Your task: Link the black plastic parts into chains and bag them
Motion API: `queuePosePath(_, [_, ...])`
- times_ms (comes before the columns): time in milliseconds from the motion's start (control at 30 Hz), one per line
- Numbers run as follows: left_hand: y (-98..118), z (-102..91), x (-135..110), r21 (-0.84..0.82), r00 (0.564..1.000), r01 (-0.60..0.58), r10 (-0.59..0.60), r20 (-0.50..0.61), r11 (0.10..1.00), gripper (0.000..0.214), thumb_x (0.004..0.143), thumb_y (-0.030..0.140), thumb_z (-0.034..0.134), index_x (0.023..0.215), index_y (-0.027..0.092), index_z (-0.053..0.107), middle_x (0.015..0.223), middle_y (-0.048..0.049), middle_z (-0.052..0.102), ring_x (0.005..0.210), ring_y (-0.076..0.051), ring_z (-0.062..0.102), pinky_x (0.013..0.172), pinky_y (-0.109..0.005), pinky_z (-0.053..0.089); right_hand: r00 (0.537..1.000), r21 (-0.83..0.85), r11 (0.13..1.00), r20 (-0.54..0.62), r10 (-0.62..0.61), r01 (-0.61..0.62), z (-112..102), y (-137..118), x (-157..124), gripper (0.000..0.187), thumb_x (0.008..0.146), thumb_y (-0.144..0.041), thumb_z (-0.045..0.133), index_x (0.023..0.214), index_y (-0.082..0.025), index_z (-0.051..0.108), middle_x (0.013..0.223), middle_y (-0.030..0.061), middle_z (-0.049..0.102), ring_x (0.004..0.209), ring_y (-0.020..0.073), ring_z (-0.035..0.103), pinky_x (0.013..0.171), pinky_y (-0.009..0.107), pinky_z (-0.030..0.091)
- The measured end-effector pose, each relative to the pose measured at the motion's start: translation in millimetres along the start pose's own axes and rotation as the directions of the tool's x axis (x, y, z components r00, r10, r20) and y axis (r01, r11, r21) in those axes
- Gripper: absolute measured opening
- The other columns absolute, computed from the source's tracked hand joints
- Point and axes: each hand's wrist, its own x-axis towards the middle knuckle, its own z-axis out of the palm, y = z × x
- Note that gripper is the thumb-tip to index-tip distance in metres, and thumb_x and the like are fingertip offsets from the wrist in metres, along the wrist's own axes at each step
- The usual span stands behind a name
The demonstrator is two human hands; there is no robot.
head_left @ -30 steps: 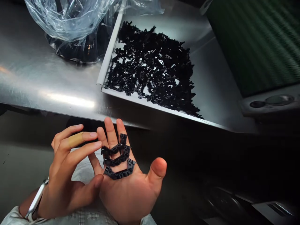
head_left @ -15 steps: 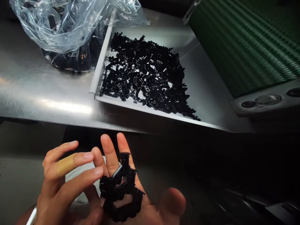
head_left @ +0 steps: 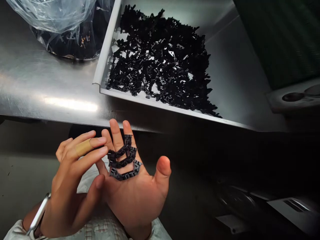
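My right hand [head_left: 135, 196] is palm up with fingers spread, holding a few small black plastic parts [head_left: 126, 175] that lie across its fingers and upper palm. They are angular, bracket-like pieces, curved in rows. To the left, my left hand [head_left: 75, 173] has its fingers stretched out and its thumb apart, with nothing between them. A tan bandage [head_left: 83, 147] wraps one of its fingers. Its index fingertip is beside the leftmost parts; whether it touches them I cannot tell.
A white tray [head_left: 103, 60] with a heap of similar black parts [head_left: 160, 63] sits on the metal table [head_left: 50, 90]. Left of it stands a clear plastic bag [head_left: 57, 13] with dark contents. A green ribbed machine [head_left: 282, 43] is at the right.
Both hands appear higher and farther from the camera. The parts in my right palm now show more clearly. The tray and table sit higher in the view.
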Motion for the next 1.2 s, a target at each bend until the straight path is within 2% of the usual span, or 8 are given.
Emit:
queuePosePath(133, [0.2, 0.2, 2.7, 0.071, 0.999, -0.006, 0.003, 0.038, 0.997, 0.057, 0.089, 0.012, 0.063, 0.143, 0.03, 0.056, 0.132, -0.007, 0.069, 0.137, -0.033, 0.054, 0.114, -0.054, 0.039, 1.0, -0.024, 1.0, 0.01, -0.003, 0.003, -0.3, -1.2, 2.7, 0.063, 0.091, -0.072, 0.039, 0.13, -0.033, 0.069, 0.148, 0.0036, 0.063, 0.139, 0.0251, 0.057, 0.123, 0.06, 0.03])
queuePosePath(300, [2.1, 1.6, 3.4, 0.212, 0.992, -0.023, -0.003, 0.123, 0.977, 0.054, 0.087, 0.032, 0.074, 0.138, 0.028, 0.058, 0.14, -0.0094, 0.064, 0.144, -0.038, 0.045, 0.119, -0.055, 0.03, 0.999, -0.063, 0.998, 0.016, -0.028, 0.029, -5.4, 0.6, 5.0, 0.062, 0.092, -0.07, 0.038, 0.131, -0.033, 0.068, 0.144, 0.0007, 0.067, 0.136, 0.0198, 0.06, 0.124, 0.052, 0.033])
queuePosePath(400, [1.5, 2.8, 2.9, 0.237, 0.991, -0.016, -0.015, 0.13, 0.971, 0.053, 0.087, 0.033, 0.076, 0.137, 0.03, 0.059, 0.143, -0.0085, 0.061, 0.145, -0.039, 0.044, 0.119, -0.057, 0.03, 0.997, -0.101, 0.994, 0.061, -0.038, 0.044, -9.6, 1.7, 6.3, 0.064, 0.092, -0.071, 0.035, 0.133, -0.033, 0.067, 0.146, 0.0, 0.065, 0.137, 0.0189, 0.059, 0.121, 0.048, 0.038])
queuePosePath(600, [1.9, 3.8, 5.2, 0.257, 0.995, -0.024, -0.002, 0.099, 0.966, 0.049, 0.085, 0.032, 0.076, 0.132, 0.029, 0.062, 0.143, -0.0126, 0.059, 0.144, -0.044, 0.04, 0.117, -0.063, 0.028, 0.998, -0.141, 0.989, 0.062, -0.026, 0.035, -13.3, 1.1, 9.9, 0.066, 0.091, -0.074, 0.035, 0.131, -0.033, 0.067, 0.149, 0.0049, 0.061, 0.143, 0.0289, 0.053, 0.117, 0.063, 0.039])
queuePosePath(800, [6.2, 1.9, 9.0, 0.316, 0.983, 0.007, -0.065, 0.173, 0.949, 0.048, 0.087, 0.033, 0.073, 0.134, 0.033, 0.06, 0.151, -0.0113, 0.05, 0.146, -0.044, 0.035, 0.118, -0.062, 0.023, 0.971, -0.213, 0.972, 0.237, -0.045, 0.097, -22.4, 0.2, 15.0, 0.064, 0.092, -0.067, 0.034, 0.135, -0.031, 0.064, 0.153, 0.0064, 0.057, 0.146, 0.032, 0.049, 0.108, 0.062, 0.05])
queuePosePath(967, [4.1, 3.9, 9.5, 0.301, 0.984, 0.011, -0.064, 0.168, 0.954, 0.045, 0.086, 0.034, 0.073, 0.13, 0.034, 0.061, 0.152, -0.011, 0.049, 0.144, -0.044, 0.034, 0.117, -0.061, 0.019, 0.977, -0.362, 0.926, 0.208, -0.036, 0.111, -24.1, 0.9, 18.5, 0.078, 0.088, -0.075, 0.025, 0.147, -0.03, 0.05, 0.157, 0.0108, 0.051, 0.145, 0.035, 0.049, 0.105, 0.064, 0.051])
queuePosePath(1100, [0.4, 5.1, 8.8, 0.281, 0.984, 0.01, -0.059, 0.168, 0.96, 0.045, 0.085, 0.039, 0.074, 0.128, 0.033, 0.063, 0.152, -0.0105, 0.048, 0.144, -0.044, 0.031, 0.117, -0.06, 0.015, 0.955, -0.252, 0.959, 0.291, -0.053, 0.13, -24.5, 0.4, 19.8, 0.07, 0.09, -0.071, 0.027, 0.14, -0.032, 0.057, 0.157, 0.0083, 0.053, 0.148, 0.0336, 0.046, 0.107, 0.064, 0.049])
queuePosePath(1200, [-0.2, 5.8, 9.4, 0.245, 0.988, 0.022, -0.058, 0.141, 0.969, 0.05, 0.082, 0.046, 0.076, 0.129, 0.035, 0.062, 0.155, -0.0054, 0.046, 0.144, -0.044, 0.031, 0.119, -0.057, 0.012, 0.963, -0.275, 0.953, 0.265, -0.051, 0.127, -23.6, -0.8, 19.6, 0.067, 0.091, -0.069, 0.031, 0.139, -0.03, 0.059, 0.155, 0.0091, 0.054, 0.146, 0.0339, 0.048, 0.107, 0.063, 0.05])
